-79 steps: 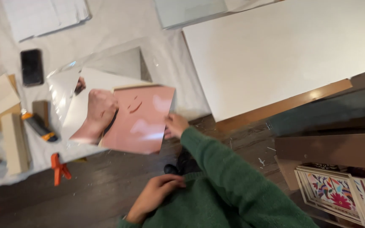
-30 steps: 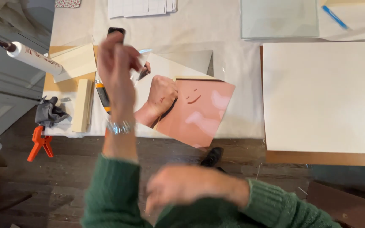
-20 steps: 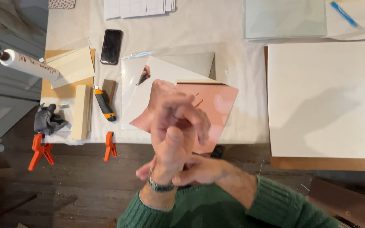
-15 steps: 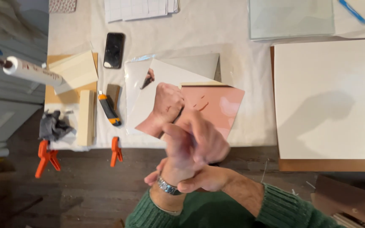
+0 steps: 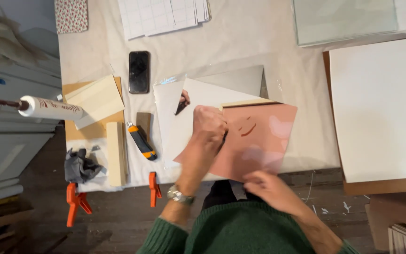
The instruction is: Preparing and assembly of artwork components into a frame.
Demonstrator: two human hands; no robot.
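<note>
Both hands have come down from mid-air, where they were pressed together half a second ago, and are back at the pink sheet (image 5: pixel 259 141). That sheet lies flat at the near edge of the table (image 5: pixel 240 51), overlapping a white sheet (image 5: pixel 198 101) underneath; a thin cream strip (image 5: pixel 247 102) shows along its top edge. Left hand (image 5: pixel 208 124) sits as a closed fist on the pink sheet's left part, gripping something dark and thin; what it is cannot be told. Right hand (image 5: pixel 269 186) is at the sheet's near edge, fingers loosely curled and touching the edge; whether it pinches it cannot be told. Hands are apart. A wristwatch (image 5: pixel 180 195) is on the left wrist, and both sleeves are green knit.

Just left of the white sheet lies a black-and-orange utility knife (image 5: pixel 141 141). Beside it is an upright-laid cream wood block (image 5: pixel 116 153), then flat cream boards (image 5: pixel 95 101) on a tan board. A black phone (image 5: pixel 139 71) lies beyond the knife. A white caulk tube (image 5: pixel 48 107) sticks out past the table's left edge. A grey crumpled rag (image 5: pixel 81 165) sits at the near left corner, with two orange clamps (image 5: pixel 76 202) gripping the table edge. Gridded papers (image 5: pixel 165 16) lie at the far side, a glass pane (image 5: pixel 344 19) far right. A large white panel (image 5: pixel 381 103) sits to the right, well apart from the pink sheet.
</note>
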